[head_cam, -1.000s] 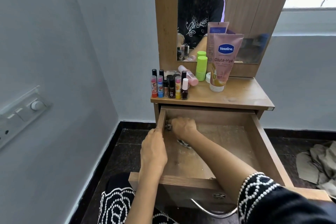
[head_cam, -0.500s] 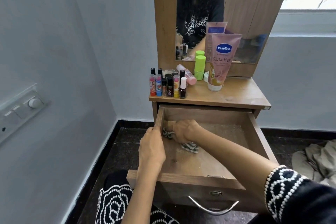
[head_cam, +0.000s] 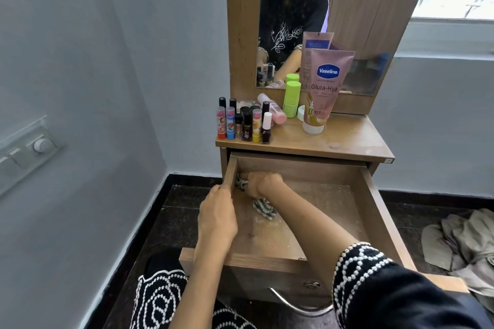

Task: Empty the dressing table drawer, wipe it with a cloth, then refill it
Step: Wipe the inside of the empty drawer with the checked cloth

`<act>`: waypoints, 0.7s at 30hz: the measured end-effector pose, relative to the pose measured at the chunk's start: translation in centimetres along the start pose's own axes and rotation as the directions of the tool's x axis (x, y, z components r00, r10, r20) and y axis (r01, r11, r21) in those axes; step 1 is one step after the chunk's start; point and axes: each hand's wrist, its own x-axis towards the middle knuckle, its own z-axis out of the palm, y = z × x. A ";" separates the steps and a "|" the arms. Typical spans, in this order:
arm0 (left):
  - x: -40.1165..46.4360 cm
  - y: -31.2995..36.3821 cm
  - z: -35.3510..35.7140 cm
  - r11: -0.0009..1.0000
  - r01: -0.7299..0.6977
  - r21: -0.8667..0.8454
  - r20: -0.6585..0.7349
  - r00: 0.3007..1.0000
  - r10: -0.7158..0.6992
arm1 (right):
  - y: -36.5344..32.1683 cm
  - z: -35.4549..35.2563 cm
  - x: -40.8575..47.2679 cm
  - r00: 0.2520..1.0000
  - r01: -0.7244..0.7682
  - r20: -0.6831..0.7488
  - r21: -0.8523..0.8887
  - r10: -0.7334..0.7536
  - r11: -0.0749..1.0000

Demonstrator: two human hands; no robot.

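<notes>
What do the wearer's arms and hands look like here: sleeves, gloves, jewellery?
Both hands are bare: no gloves, and no rings or watch visible on the left hand or the right hand. The forearms are uncovered. The right arm shows a black sleeve cuff with a white beaded loop pattern, ending short of the wrist. The left arm's sleeve is out of view. The black-and-white patterned fabric below looks like matching clothing.

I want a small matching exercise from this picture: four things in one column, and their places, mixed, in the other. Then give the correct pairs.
Things:
1. striped cloth
2. left hand
3. Vaseline tube
4. beige fabric heap

Places:
A. on the dark floor, right of the table
B. on the drawer's left wall
C. standing cap-down on the tabletop, before the mirror
D. under the right hand, in the drawer's back left corner

Pairs: 1-D, 2-B, 3-C, 4-A
</notes>
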 end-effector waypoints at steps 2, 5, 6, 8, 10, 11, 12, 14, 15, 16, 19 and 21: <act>0.0 0.0 -0.1 1.000 0.001 -0.002 -0.006 1.000 -0.001 | 0.0 -0.2 0.0 1.000 0.007 0.024 -0.007 -0.007 1.000; -0.1 0.1 -0.2 1.000 0.000 0.000 -0.007 1.000 0.000 | -0.2 -0.3 -0.7 1.000 0.014 0.016 -0.080 -0.012 0.997; -0.1 0.1 -0.2 1.000 0.000 -0.002 -0.007 1.000 0.000 | -0.2 -0.3 -1.1 1.000 0.024 0.007 -0.116 -0.023 0.993; -0.1 0.1 -0.2 1.000 0.001 -0.010 -0.012 1.000 -0.001 | -0.1 -0.1 -2.2 0.999 0.041 -0.024 -0.183 -0.046 0.982; -0.1 0.1 -0.2 1.000 0.001 -0.013 -0.013 1.000 -0.001 | 0.1 0.4 -2.9 0.996 0.051 -0.063 -0.215 -0.066 0.975; -0.1 0.1 -0.1 1.000 0.002 -0.014 -0.012 1.000 -0.003 | 0.2 0.6 -3.1 0.994 0.054 -0.083 -0.224 -0.075 0.973; -0.1 0.1 -0.1 1.000 0.003 -0.013 -0.011 1.000 -0.003 | 0.2 0.9 -3.2 0.991 0.052 -0.105 -0.238 -0.079 0.970; -0.1 0.1 -0.1 1.000 0.001 -0.008 -0.012 1.000 -0.001 | -0.1 1.0 -2.9 0.986 0.030 -0.151 -0.266 -0.073 0.963; -0.1 0.1 -0.1 1.000 0.001 -0.009 -0.014 1.000 -0.001 | -0.4 0.9 -2.7 0.984 0.014 -0.167 -0.271 -0.061 0.962; -0.1 0.0 -0.1 1.000 0.001 -0.009 -0.013 1.000 -0.001 | -0.6 0.7 -2.5 0.983 -0.002 -0.177 -0.265 -0.046 0.964; -0.2 0.0 -0.1 1.000 -0.011 0.000 -0.010 1.000 0.011 | -1.1 0.0 -1.8 0.985 -0.048 -0.173 -0.204 0.013 0.978; -0.1 0.0 -0.1 1.000 -0.011 -0.002 -0.011 1.000 0.011 | -1.4 0.0 -1.6 0.987 -0.064 -0.158 -0.189 0.034 0.980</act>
